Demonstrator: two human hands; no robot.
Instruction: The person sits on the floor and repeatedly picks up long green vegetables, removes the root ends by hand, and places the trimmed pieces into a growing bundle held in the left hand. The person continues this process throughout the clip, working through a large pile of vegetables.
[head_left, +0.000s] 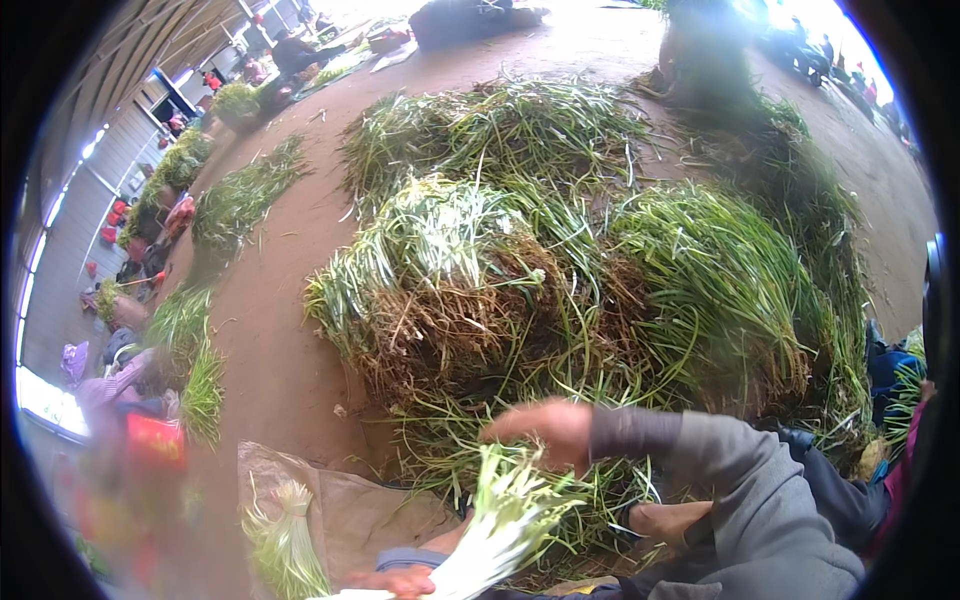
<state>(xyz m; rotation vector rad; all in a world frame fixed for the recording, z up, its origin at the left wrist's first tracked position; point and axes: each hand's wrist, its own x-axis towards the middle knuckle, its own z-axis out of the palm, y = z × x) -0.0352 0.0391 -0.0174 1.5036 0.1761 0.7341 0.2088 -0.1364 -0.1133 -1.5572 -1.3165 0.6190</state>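
Note:
My left hand (394, 581), at the lower edge of view, grips a bundle of pale chive-like stalks (480, 532), white below and light green at the leafy end. My right hand (544, 431) arches over that leafy end, blurred; whether its fingers hold any leaves cannot be told. Just beyond lies a heap of loose green leaves (442, 442). Behind it rises a pile of rooted plants with white stems (450, 232) and brown, soil-stained roots (442, 330). A tied bundle of pale stalks (285, 532) rests on a brown sheet (360, 491) at the lower left.
More greens are heaped to the right (727, 270) and at the back (517, 124). My bare feet show beside the near leaves. A person's dark-clothed leg (844, 487) is close on the right. Other people sit along the left wall among more greens (240, 195).

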